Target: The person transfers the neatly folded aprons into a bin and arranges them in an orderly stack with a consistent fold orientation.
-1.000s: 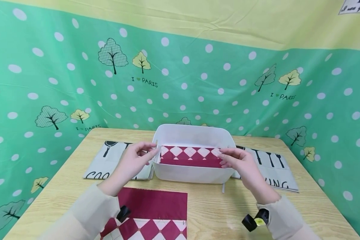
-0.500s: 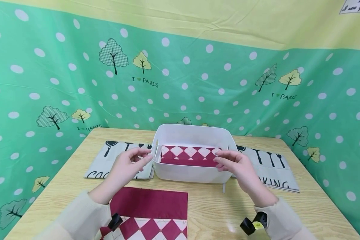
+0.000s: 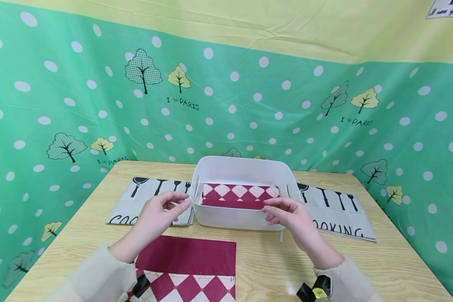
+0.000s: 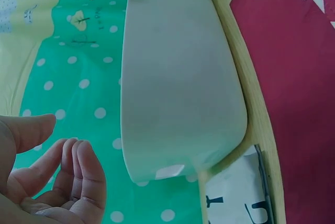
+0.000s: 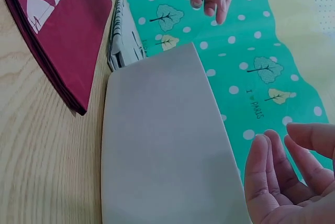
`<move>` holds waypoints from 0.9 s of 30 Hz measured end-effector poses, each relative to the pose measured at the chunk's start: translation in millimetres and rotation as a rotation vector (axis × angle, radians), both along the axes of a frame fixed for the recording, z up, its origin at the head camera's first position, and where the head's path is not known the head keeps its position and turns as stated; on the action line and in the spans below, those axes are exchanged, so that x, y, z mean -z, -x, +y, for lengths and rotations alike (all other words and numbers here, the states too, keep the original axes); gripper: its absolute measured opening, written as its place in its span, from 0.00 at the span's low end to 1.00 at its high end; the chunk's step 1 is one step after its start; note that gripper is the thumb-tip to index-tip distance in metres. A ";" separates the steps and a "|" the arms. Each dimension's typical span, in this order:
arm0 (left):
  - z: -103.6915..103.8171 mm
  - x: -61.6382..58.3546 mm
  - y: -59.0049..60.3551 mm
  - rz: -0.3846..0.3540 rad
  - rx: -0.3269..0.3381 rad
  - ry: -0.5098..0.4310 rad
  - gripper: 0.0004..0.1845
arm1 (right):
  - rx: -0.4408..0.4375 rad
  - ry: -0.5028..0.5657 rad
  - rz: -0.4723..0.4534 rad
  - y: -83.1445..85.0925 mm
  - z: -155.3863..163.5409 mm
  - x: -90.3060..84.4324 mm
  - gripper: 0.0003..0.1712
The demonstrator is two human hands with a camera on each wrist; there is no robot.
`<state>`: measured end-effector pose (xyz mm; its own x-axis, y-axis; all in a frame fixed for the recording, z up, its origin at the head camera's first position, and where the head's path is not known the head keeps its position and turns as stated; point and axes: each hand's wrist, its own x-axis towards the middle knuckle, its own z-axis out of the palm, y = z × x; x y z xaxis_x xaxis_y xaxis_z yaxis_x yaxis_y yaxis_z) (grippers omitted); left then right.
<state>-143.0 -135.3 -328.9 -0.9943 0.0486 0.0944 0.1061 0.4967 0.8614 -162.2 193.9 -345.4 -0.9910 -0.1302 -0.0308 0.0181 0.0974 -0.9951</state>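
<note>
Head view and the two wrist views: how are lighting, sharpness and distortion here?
Head view: even, soft light, faint shadows, sharp on the white bin and both hands; wide-angle bending curves the backdrop. Left wrist view: left hand close and slightly soft, bin wall plain and shaded. Right wrist view: right hand soft at the edge, table grain clear.

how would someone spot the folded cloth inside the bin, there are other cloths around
Start at the wooden table and find the white bin at its middle. The folded cloth lies inside it, maroon with white diamonds. Of the cloths in view it is the only one in the bin; the grey cutlery-print cloths flank the bin.
</note>
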 end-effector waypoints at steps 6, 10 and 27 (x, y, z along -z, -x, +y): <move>-3.2 4.5 -2.8 -0.012 -0.019 0.000 0.20 | -0.012 0.006 -0.010 -2.7 -1.3 7.0 0.19; -5.3 7.3 -6.1 -0.025 -0.025 0.016 0.20 | -0.027 0.022 -0.014 -4.7 -1.5 11.6 0.18; -11.4 27.3 -15.9 -0.093 -0.074 -0.089 0.19 | -0.061 0.142 -0.049 -12.9 -3.6 22.9 0.11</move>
